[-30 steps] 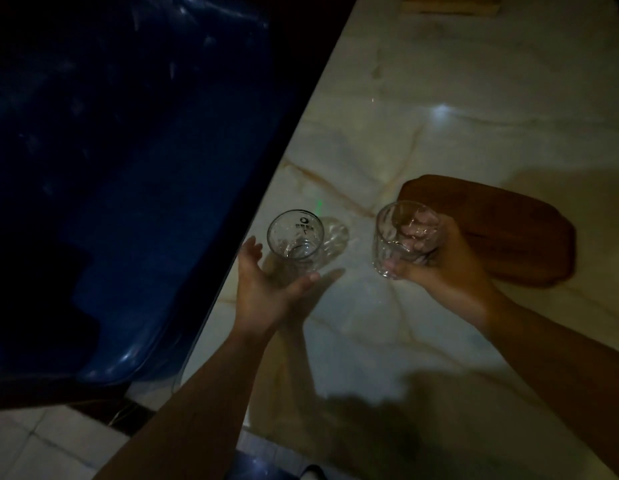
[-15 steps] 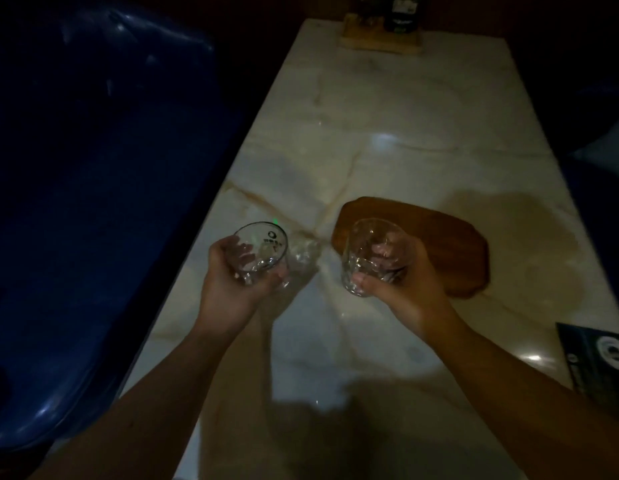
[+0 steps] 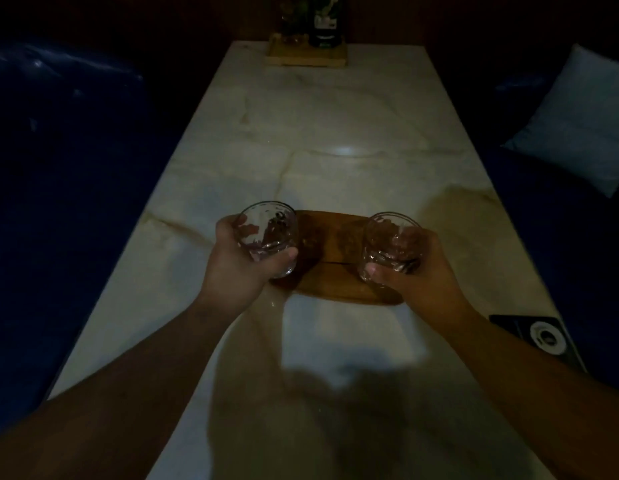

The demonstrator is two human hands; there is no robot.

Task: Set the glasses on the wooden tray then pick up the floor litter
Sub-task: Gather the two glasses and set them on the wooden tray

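Observation:
The room is dim. A brown wooden tray (image 3: 336, 271) lies across the middle of a pale marble table (image 3: 336, 168). My left hand (image 3: 242, 265) grips a clear short glass (image 3: 266, 233) over the tray's left end. My right hand (image 3: 419, 271) grips a second clear glass (image 3: 391, 244) over the tray's right end. Both glasses look empty and stay upright. I cannot tell whether their bases touch the tray. No floor or litter is in view.
A wooden stand (image 3: 306, 57) with a dark bottle (image 3: 327, 26) sits at the table's far end. A black card with a white ring (image 3: 540, 337) lies by the right edge. Dark blue seats (image 3: 58, 168) flank the table; a pale cushion (image 3: 578, 123) rests on the right one.
My left hand closed on the left glass and lifted it. Both hands carried their glasses over the tray, and my view swung to face straight along the table.

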